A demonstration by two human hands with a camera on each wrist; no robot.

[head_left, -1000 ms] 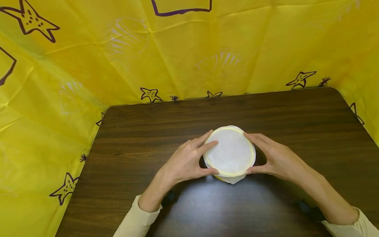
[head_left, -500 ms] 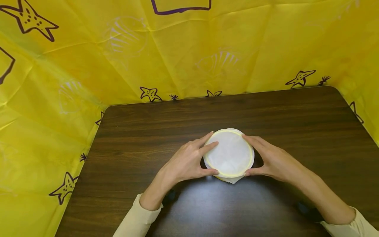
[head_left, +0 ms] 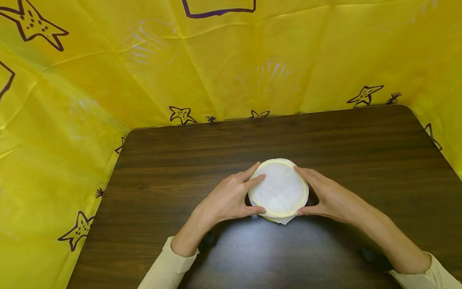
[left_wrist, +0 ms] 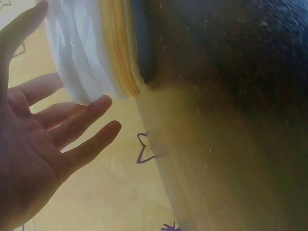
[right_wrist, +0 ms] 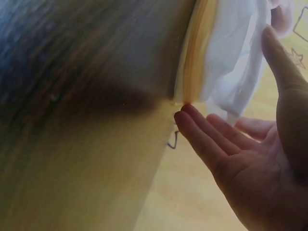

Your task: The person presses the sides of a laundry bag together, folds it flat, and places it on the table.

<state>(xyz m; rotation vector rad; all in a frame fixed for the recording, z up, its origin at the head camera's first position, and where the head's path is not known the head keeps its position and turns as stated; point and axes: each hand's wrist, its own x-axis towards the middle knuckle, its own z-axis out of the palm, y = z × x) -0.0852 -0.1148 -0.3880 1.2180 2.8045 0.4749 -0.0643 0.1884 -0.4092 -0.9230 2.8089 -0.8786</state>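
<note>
A round white mesh bag (head_left: 278,188) with yellow trim stands on the dark wooden table, its flat top facing up. Soft mesh sides (left_wrist: 79,48) and a yellow band (left_wrist: 118,43) low down show in the left wrist view. My left hand (head_left: 229,196) holds the left side of the top, thumb at the near rim, one finger lying over the top. From the right, my right hand (head_left: 330,194) grips the rim between thumb and fingers. In the right wrist view some fingertips (right_wrist: 185,115) reach down to the yellow band (right_wrist: 198,53). A pale fabric corner (head_left: 285,220) sticks out at the front.
The dark wood-grain table (head_left: 180,160) has rounded far corners. Behind it and along both sides hangs a yellow cloth (head_left: 223,60) printed with starfish and fish. Cream sleeves (head_left: 169,261) cover the forearms near the front.
The bag's top has sunk slightly toward the table and looks a little smaller. My right hand has shifted slightly left and down with it; the left hand has barely moved.
</note>
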